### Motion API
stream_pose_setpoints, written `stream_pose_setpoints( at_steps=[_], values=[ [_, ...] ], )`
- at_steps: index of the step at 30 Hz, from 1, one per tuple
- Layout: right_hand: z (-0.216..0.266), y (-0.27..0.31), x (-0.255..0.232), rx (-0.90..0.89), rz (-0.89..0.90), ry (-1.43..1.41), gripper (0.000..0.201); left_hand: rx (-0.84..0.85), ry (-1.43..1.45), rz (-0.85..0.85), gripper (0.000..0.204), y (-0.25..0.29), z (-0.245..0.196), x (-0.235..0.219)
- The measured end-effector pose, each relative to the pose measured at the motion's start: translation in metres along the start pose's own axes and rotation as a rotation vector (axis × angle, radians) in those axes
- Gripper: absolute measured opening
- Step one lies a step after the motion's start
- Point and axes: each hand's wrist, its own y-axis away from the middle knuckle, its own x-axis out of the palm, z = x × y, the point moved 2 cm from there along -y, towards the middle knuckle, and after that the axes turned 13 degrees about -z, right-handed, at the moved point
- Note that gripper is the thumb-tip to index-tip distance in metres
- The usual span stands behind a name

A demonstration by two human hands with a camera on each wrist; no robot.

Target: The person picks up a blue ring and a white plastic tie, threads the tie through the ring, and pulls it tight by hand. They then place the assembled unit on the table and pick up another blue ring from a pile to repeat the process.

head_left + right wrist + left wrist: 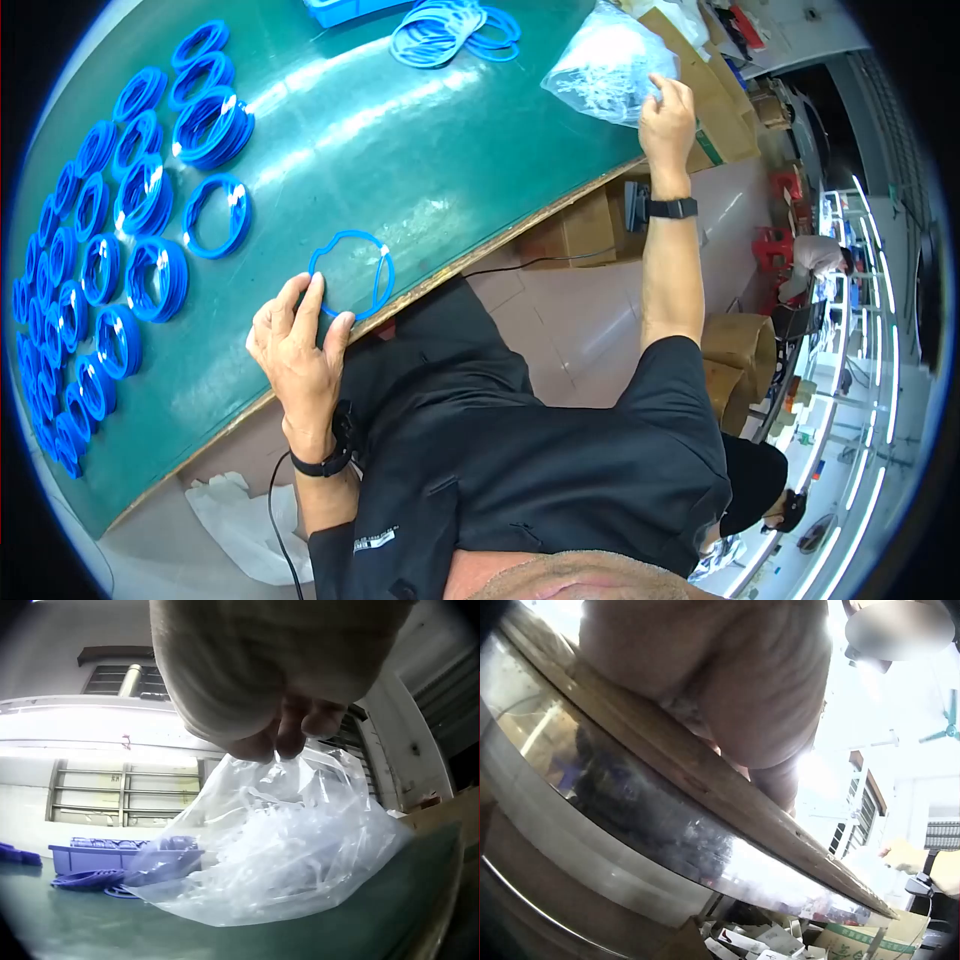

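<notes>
At the table's near edge my left hand (300, 345) holds a thin blue ring (347, 234) between thumb and forefinger at its left side. The ring is bent out of round, and a small white piece shows on its right side. My right hand (668, 125), fingers bent, is over a clear plastic bag (600, 65) of small white pieces. In the right wrist view its fingertips (291, 739) are right at the top of the bag (270, 855); I cannot tell whether they pinch anything. In the left wrist view the palm hides the ring.
Many bundles of blue rings (157, 280) stand in rows on the left of the green table (340, 160). Loose blue rings (435, 35) lie at the back beside a blue bin (345, 8). Cardboard (735, 120) lies right of the bag. The wooden table edge (540, 225) runs diagonally before me.
</notes>
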Motion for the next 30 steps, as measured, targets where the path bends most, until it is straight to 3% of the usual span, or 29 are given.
stream_pose_setpoints(
  at_steps=[2,3,5,9,14,30],
  values=[
    [0.028,0.012,-0.01,0.022,-0.094,-0.178,0.03,0.036,-0.015,-0.017,0.06,-0.008,-0.008,-0.009],
    [0.041,0.014,-0.028,-0.026,-0.031,-0.184,0.03,-0.005,0.03,-0.006,0.057,0.009,-0.017,0.001],
    [0.1,0.039,-0.044,0.063,0.085,-0.449,0.03,-0.006,-0.013,-0.012,0.057,0.004,-0.011,-0.006],
    [0.208,0.093,-0.077,-0.064,0.345,-0.813,0.036,0.02,0.004,-0.048,0.057,-0.002,-0.006,-0.012],
    [0.287,0.122,-0.107,-0.29,0.51,-1.058,0.052,0.015,0.082,-0.071,0.055,0.001,-0.005,-0.007],
    [0.312,0.123,-0.111,-0.533,0.634,-1.012,0.041,-0.057,0.171,-0.141,0.045,0.001,-0.008,-0.013]
  ],
)
